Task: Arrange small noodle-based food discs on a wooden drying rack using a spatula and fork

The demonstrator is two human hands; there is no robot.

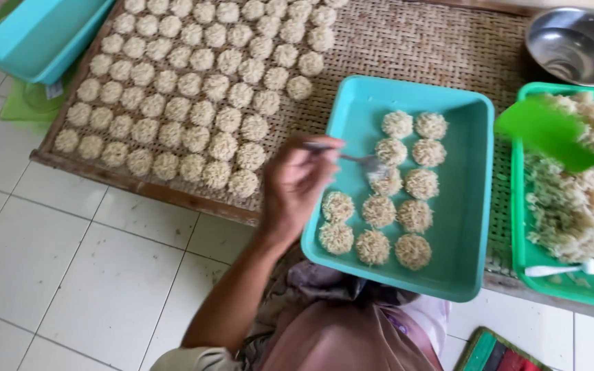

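- Noodle nest (388,183) sits mid-tray in the teal tray (469,206), fork tines on it.
- Left hand (297,182) pinches the fork (352,159), pointing toward 3 o'clock.
- Right hand: out of sight.
- Woven mat (407,41) at 11 o'clock carries rows of nests.
- Green basket (525,254) at 3 o'clock holds loose noodles.

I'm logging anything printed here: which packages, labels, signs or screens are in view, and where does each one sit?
Small white label: upper left, just below the blue tray, by a green mat; squarish, too small to make out more.
No packages, signs or screens show.
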